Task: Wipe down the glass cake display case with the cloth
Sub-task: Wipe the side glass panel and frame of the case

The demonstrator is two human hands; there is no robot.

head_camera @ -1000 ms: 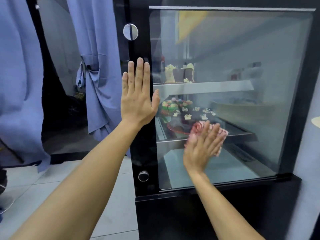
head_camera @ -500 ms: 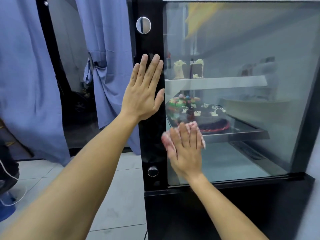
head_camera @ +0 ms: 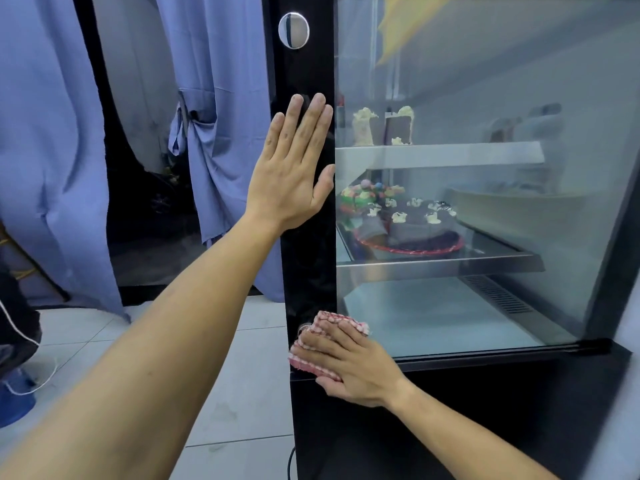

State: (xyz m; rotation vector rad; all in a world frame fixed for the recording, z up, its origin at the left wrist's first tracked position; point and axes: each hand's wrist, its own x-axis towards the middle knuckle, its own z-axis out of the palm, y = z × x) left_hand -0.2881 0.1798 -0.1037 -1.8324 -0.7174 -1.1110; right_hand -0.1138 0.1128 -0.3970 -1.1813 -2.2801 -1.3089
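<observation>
Right hand (head_camera: 349, 362) presses the cloth (head_camera: 323, 327) flat-fingered at the glass's (head_camera: 467, 98) bottom-left corner, unwiped pane stretching up and right, left hand (head_camera: 294, 168) open, bracing the frame (head_camera: 304, 74).

Two hands on the cake display case

The left hand (head_camera: 292, 174) lies flat on the black frame (head_camera: 308, 74). The right hand (head_camera: 349, 365) presses a red checked cloth (head_camera: 323, 327) at the lower left corner of the glass (head_camera: 485, 98).
</observation>
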